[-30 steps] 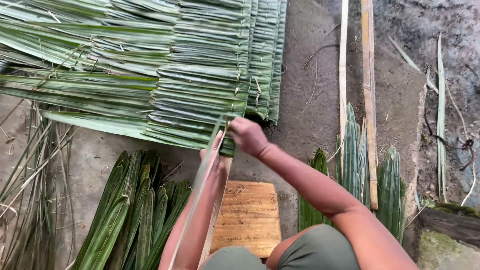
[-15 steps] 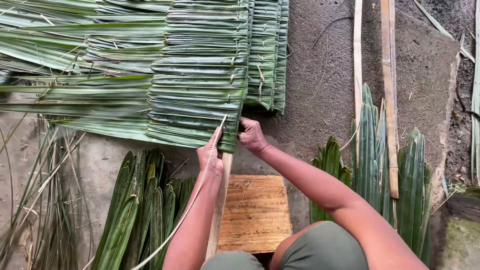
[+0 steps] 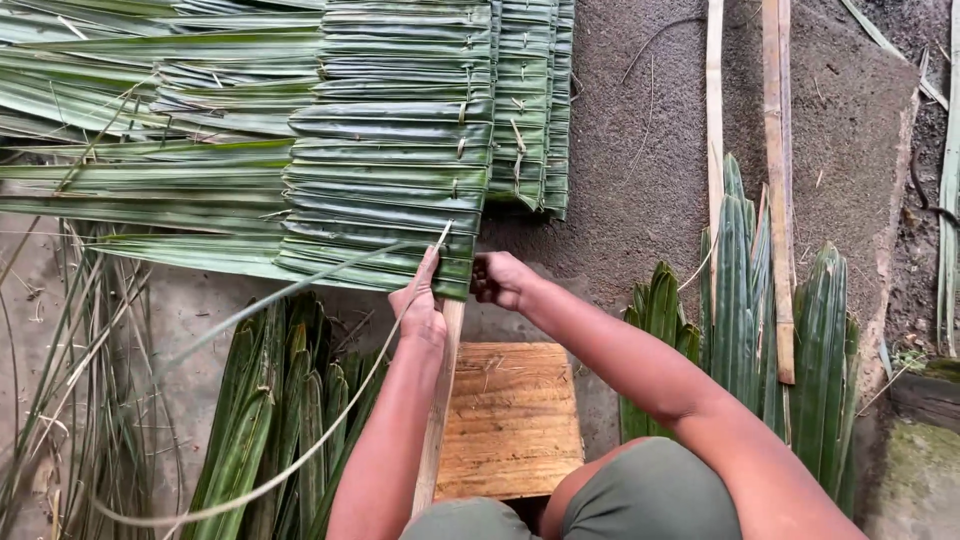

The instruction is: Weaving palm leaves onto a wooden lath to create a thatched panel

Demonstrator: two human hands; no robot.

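A panel of folded green palm leaves (image 3: 390, 170) is strung along a pale wooden slat (image 3: 440, 400) that runs toward me. My left hand (image 3: 420, 300) presses on the panel's nearest leaf and pinches a thin pale strip (image 3: 300, 460) that loops down to the left. My right hand (image 3: 497, 278) grips the leaf's folded edge at the slat, fingers closed on it. The two hands are a few centimetres apart.
A wooden board (image 3: 510, 420) lies under my arms. Bundles of cut leaf pieces lie at the left (image 3: 270, 420) and at the right (image 3: 760, 310). Two long slats (image 3: 775, 170) rest on the dirt floor. Thin leaf ribs (image 3: 80, 380) pile at far left.
The strip in my left hand has been drawn out into a wide loop to the left. My right hand has shifted slightly down along the leaf edge.
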